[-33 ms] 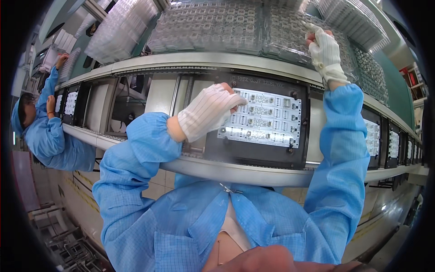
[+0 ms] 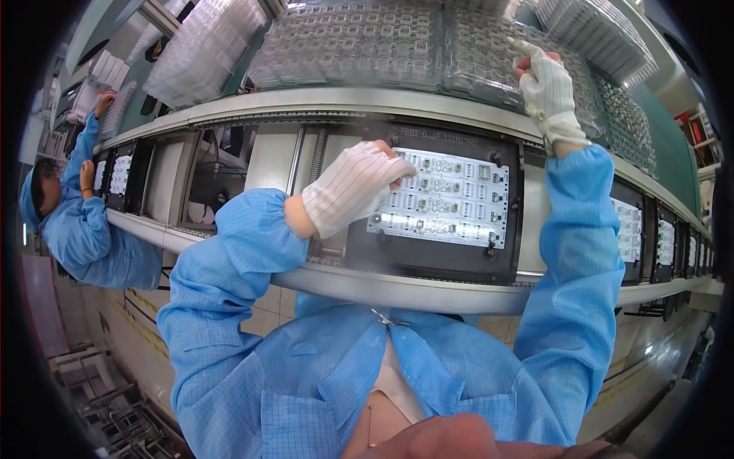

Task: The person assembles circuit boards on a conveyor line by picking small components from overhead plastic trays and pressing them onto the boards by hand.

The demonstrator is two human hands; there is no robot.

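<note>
Left hand (image 2: 348, 190) bunches, pinch unclear, over one circuit-board panel (image 2: 447, 197); right hand (image 2: 548, 90) curls, grip unclear, over one component tray (image 2: 480, 73)

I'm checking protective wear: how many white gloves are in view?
2: one on the left hand, at the white circuit panel; one on the right hand, at the clear trays.

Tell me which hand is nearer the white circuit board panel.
Left: the left hand is at the upper-left corner of the panel; the right hand is farther off, over the clear trays.
</note>
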